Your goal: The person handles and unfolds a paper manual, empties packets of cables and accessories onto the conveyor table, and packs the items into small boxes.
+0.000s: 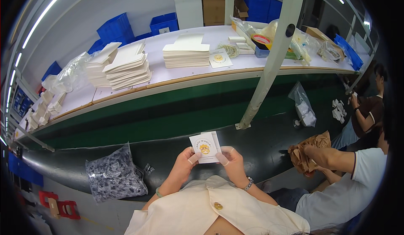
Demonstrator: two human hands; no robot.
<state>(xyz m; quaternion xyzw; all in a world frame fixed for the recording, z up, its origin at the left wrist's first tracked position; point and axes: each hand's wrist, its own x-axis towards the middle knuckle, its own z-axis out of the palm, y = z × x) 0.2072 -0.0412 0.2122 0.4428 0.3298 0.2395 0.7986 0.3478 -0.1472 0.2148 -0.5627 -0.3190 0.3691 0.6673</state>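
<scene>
A small stack of white cards (206,156), at least two, is held upright over the dark work surface, close to my body. The front card bears a round print with a yellow cartoon figure; another peeks out behind its right edge. My left hand (185,163) is closed on the left side of the cards, its thumb on the front. My right hand (233,163) pinches their right side. Pale finger covers sit on both thumbs, and a watch circles my right wrist. What my fingers do behind the cards is hidden.
A clear bag of small dark packets (115,174) lies left on the black belt (168,151). Stacks of white folded cards (186,58) stand on the raised shelf (162,77). A slanted metal post (269,62) rises ahead. To the right, a co-worker handles crumpled brown paper (301,157).
</scene>
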